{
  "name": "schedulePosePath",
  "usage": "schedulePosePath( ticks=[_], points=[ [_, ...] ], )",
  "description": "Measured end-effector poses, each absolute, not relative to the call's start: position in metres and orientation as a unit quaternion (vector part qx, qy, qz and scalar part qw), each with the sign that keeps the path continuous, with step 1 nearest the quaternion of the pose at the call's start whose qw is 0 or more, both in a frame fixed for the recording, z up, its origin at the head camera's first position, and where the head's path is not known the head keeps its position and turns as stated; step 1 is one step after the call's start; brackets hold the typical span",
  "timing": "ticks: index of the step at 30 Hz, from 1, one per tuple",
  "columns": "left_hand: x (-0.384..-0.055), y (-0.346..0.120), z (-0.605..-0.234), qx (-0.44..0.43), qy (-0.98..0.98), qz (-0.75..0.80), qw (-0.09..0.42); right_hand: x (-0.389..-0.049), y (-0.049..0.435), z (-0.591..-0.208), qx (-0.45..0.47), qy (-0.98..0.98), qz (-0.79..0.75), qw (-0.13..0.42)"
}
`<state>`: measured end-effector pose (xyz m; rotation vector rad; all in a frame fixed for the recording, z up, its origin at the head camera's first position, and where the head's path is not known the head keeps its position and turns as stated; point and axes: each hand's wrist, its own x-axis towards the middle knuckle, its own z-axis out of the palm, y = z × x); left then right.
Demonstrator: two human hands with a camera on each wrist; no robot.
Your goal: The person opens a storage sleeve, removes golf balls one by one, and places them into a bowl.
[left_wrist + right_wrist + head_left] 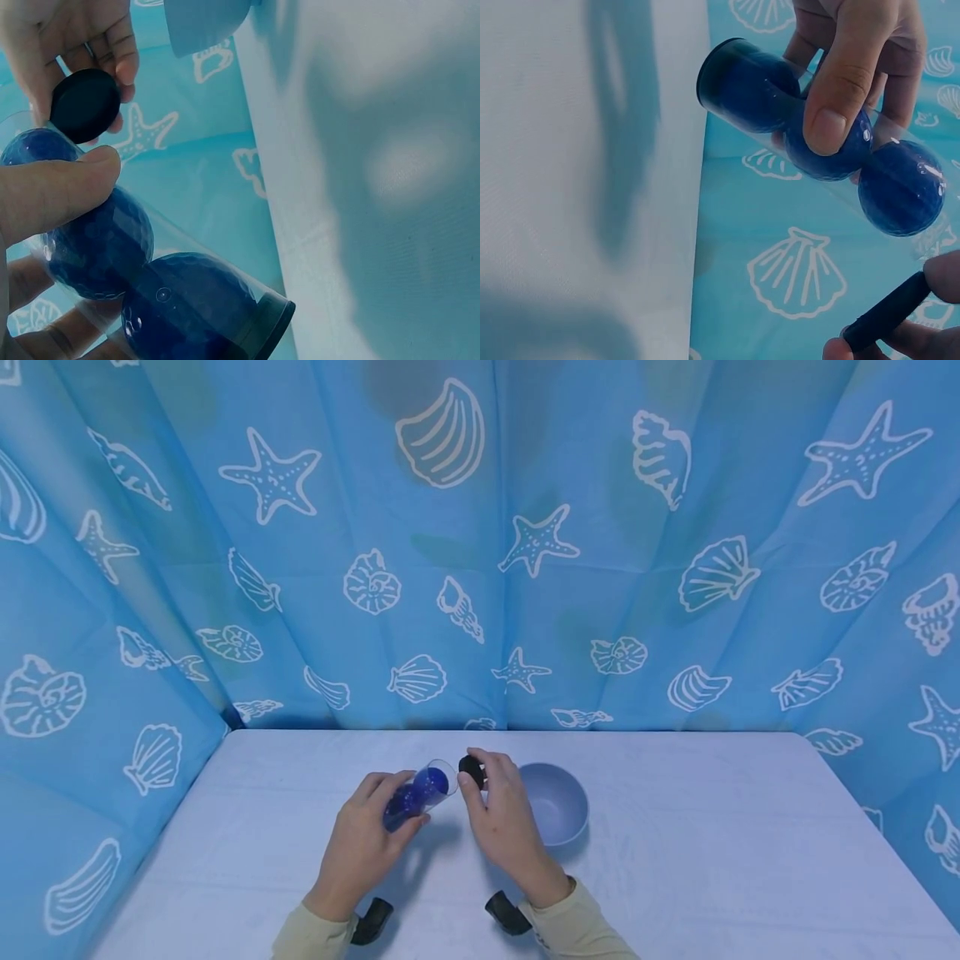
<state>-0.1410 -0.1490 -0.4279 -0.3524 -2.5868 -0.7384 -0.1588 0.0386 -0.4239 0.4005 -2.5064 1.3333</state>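
My left hand (367, 831) grips a clear plastic tube (442, 774) tilted above the table, its open end toward the right hand. Inside it three dimpled blue balls (901, 187) sit in a row, like golf balls. A dark cap closes the tube's other end, as the right wrist view shows. Between thumb and fingers, my right hand (510, 822) pinches a round black lid (85, 106), held apart from the tube's mouth by a small gap. Behind the right hand a blue-grey bowl (562, 806) stands on the table, partly hidden by that hand.
A white cloth covers the table (712, 860). Around its back and sides hangs a blue curtain (555, 618) printed with white shells and starfish. Black wrist mounts (507, 912) sit at both sleeves.
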Motion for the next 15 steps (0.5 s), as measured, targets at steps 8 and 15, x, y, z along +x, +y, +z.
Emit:
schedulePosePath(
  ticks=[8, 15],
  points=[
    [-0.1412, -0.1492, -0.4288, -0.124, -0.932, -0.267, 0.212, -0.1607, 0.0375, -0.4299, 0.139, -0.868, 0.459, 0.132],
    [-0.1414, -0.1495, -0.4293, -0.134, -0.927, -0.271, 0.222, -0.1613, 0.0362, -0.4325, 0.128, -0.879, 0.444, 0.119]
  ],
)
